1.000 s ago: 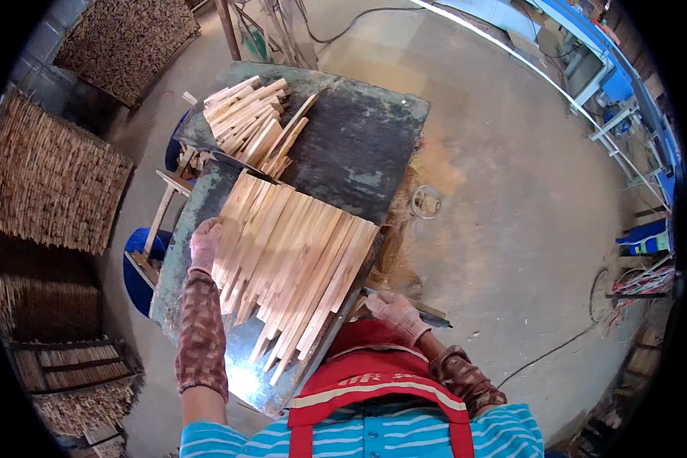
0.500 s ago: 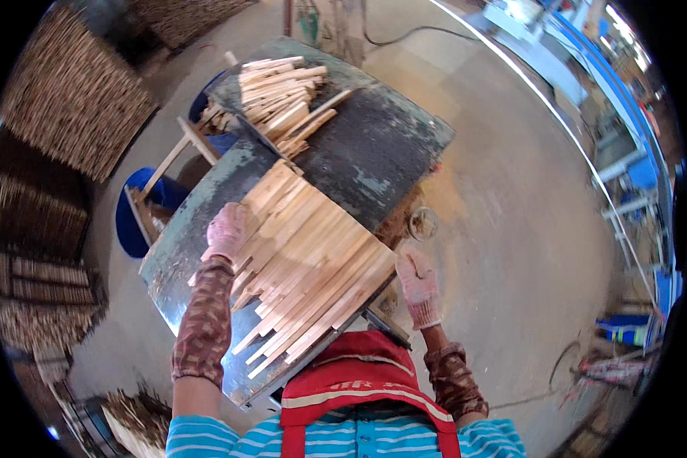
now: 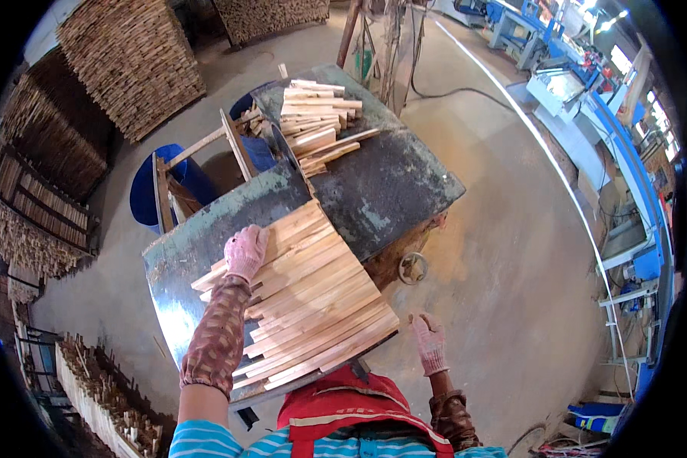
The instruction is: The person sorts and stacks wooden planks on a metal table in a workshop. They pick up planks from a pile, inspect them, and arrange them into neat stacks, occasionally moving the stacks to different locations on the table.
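A row of pale wooden strips (image 3: pixel 313 290) lies side by side on a worn, dark green metal table (image 3: pixel 172 282). Their left ends are uneven. At the far left of the row, my left hand (image 3: pixel 246 252), in a pinkish knit glove, is curled closed over the edge of the strips; its fingertips are partly hidden. My right hand (image 3: pixel 429 343), gloved alike, hangs off the table's right side, apart from the strips. It looks loosely open and shows nothing in it. Beyond the row's far corner, a narrow upright metal piece (image 3: pixel 288 146) stands along a gap in the table.
Shorter wood pieces (image 3: pixel 313 114) are heaped on the table's far part. Left of it stand a blue barrel (image 3: pixel 149 187) and a wooden frame (image 3: pixel 239 145). A handwheel (image 3: pixel 413 269) sticks out at the right. Stacked wood (image 3: pixel 130 65) rises far left; blue machinery (image 3: pixel 633 153) lines the right.
My right hand has drawn back from beside the strips' right ends, nearer to my body. My left hand stays at the row's left edge. The whole view has shifted.
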Tool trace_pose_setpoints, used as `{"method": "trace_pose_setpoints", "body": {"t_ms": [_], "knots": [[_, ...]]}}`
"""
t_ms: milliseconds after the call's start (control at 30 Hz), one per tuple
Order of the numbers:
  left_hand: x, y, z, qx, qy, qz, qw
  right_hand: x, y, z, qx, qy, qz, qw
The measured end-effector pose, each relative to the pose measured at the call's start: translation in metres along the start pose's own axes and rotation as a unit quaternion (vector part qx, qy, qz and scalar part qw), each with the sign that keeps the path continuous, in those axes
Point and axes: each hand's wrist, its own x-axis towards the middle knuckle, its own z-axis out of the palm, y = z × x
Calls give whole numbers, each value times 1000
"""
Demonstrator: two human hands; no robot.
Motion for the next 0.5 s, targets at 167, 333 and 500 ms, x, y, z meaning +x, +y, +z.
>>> {"method": "trace_pose_setpoints", "body": {"t_ms": [167,333,500], "knots": [[0,4,-5,-4,-18,-17,1000,15,29,-20,-12,33,6,999],[4,10,-6,-5,-27,-31,999,15,55,-44,-130,-20,0,991],[-5,19,-17,-38,-45,-59,997,22,-2,-33,-2,-108,52,993]]}}
